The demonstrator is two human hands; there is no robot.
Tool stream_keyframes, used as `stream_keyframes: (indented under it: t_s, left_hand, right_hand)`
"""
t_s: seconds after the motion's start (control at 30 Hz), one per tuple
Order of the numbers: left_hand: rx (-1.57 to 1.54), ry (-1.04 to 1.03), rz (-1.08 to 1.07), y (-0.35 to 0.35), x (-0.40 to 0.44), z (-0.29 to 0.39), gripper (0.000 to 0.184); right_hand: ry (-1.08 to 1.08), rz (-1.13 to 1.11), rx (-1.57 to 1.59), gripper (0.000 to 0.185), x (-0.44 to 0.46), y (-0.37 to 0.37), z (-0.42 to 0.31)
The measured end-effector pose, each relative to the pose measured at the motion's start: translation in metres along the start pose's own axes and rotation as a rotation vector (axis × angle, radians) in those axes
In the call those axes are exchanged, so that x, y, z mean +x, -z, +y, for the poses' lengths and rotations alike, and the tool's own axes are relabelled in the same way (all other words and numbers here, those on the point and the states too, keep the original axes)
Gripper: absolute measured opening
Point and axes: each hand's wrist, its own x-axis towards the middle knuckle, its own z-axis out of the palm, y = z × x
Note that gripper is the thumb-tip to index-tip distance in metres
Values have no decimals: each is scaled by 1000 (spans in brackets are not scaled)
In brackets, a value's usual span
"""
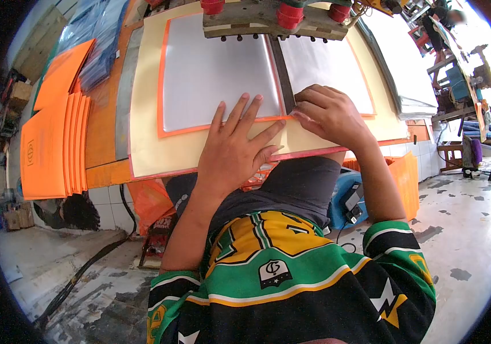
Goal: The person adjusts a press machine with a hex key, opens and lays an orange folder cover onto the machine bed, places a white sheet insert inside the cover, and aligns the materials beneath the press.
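An open orange folder (162,109) with clear plastic sleeves (217,74) lies on a cream board. Down its middle runs a dark strip (281,77). My left hand (231,143) rests flat with fingers spread across the folder's lower edge, left of the strip. At the strip's lower end, my right hand (331,117) is curled, thumb and fingertips pinched together against it. What lies under the curled fingers is partly hidden. Just above the folder's upper part hangs a machine head (274,26) with red round parts and a row of small dark studs.
Several folded orange covers (47,149) stand at the table's left edge, near blue plastic-wrapped sheets (93,46). A stack of clear sleeves (409,86) sits on the right. Below are an orange bag (403,178) and a blue case (343,200). Another person (443,26) is at far right.
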Motion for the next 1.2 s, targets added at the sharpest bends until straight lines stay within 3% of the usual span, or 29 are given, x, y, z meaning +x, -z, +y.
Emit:
stream_keyframes:
  t_s: [0.33,1.2]
  left_hand:
    - [4,-4,-22,-1,0,-1,54]
    - [-15,1,-25,0,1,-1,54]
  right_hand:
    - [24,123,-39,16,-5,-15,-2]
    - [-29,166,-45,20,-10,-24,-5]
